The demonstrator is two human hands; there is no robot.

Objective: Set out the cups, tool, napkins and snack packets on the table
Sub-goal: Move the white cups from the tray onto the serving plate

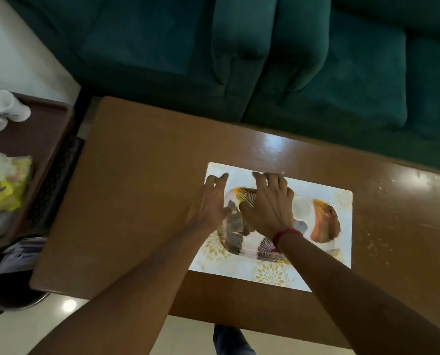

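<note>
A white placemat (324,252) with gold and orange leaf prints lies flat on the brown wooden table (136,188), right of its middle. My left hand (211,203) rests on the mat's left edge with fingers spread. My right hand (270,203), a red thread band on its wrist, presses flat on the mat's middle. Neither hand holds anything. Off to the left, a dark brown tray (47,139) carries white cups (6,110) at its far end and yellow-green snack packets (3,185) nearer me. I cannot make out the tool or the napkins.
A dark green sofa (239,52) runs along the table's far side. A dark round bin (11,285) with papers in it stands on the pale floor below the tray. The table's left half is bare wood.
</note>
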